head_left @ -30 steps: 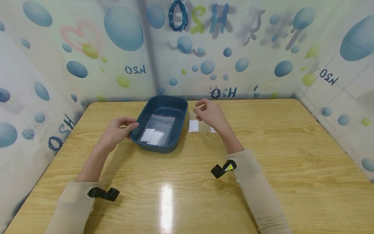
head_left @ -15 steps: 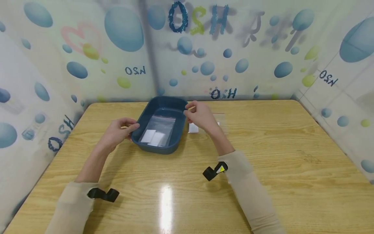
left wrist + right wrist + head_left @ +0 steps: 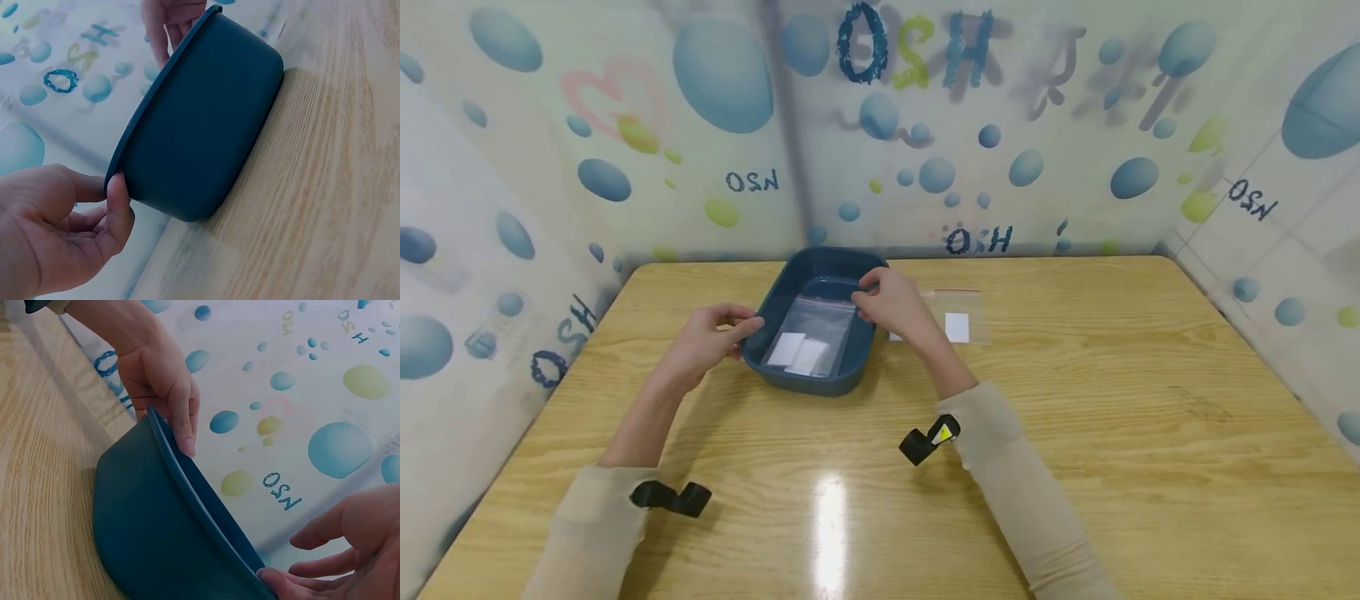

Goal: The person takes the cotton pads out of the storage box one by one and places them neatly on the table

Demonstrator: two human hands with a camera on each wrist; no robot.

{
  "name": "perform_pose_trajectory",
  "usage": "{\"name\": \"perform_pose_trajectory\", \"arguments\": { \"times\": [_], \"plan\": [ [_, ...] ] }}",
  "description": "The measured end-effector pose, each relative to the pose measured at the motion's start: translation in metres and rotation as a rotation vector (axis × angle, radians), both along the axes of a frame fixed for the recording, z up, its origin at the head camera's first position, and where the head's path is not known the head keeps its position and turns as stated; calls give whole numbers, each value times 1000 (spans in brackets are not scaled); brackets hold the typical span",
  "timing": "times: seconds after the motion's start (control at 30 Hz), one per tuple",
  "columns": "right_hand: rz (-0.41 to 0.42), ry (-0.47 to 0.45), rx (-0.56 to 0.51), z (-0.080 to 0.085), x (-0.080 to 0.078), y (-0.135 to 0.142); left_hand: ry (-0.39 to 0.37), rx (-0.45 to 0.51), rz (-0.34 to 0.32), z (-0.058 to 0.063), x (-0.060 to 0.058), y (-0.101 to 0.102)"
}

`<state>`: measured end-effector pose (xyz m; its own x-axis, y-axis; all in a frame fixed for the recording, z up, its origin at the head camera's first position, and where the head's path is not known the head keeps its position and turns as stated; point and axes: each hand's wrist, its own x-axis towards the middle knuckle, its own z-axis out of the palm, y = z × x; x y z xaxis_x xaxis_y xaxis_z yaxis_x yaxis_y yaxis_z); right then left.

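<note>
A dark blue plastic tub [image 3: 808, 385] stands on the wooden table. Inside it lies a clear zip bag [image 3: 833, 321] with white squares [image 3: 786, 348] showing at its lower end. My left hand [image 3: 700, 340] pinches the tub's left rim between thumb and fingers, which the left wrist view also shows. Over the right rim hovers my right hand [image 3: 893, 304], fingers loosely bent and apart, nothing visible between them. In the right wrist view the right thumb [image 3: 275, 581] overlaps the rim of the tub.
To the right of the tub another clear zip bag [image 3: 976, 304] with a white square [image 3: 957, 327] lies flat, and part of a further white square shows beside the right forearm. A bubble-printed curtain [image 3: 880, 167] hangs behind the table's back edge.
My right hand has moved left, from above the bags on the table to over the tub's right rim, uncovering a bag there. The left hand keeps its hold on the rim.
</note>
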<state>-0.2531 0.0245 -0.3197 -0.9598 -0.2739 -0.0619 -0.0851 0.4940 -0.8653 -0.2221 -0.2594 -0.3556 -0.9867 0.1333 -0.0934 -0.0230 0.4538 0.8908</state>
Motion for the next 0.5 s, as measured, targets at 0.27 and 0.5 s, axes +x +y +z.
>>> {"name": "perform_pose_trajectory", "arguments": {
  "times": [0.27,0.5],
  "plan": [
    [-6,79,216,2,1,-18,-15,-2,2,0,1,1],
    [2,131,296,0,5,-29,-5,9,-5,0,0,0]
  ]
}}
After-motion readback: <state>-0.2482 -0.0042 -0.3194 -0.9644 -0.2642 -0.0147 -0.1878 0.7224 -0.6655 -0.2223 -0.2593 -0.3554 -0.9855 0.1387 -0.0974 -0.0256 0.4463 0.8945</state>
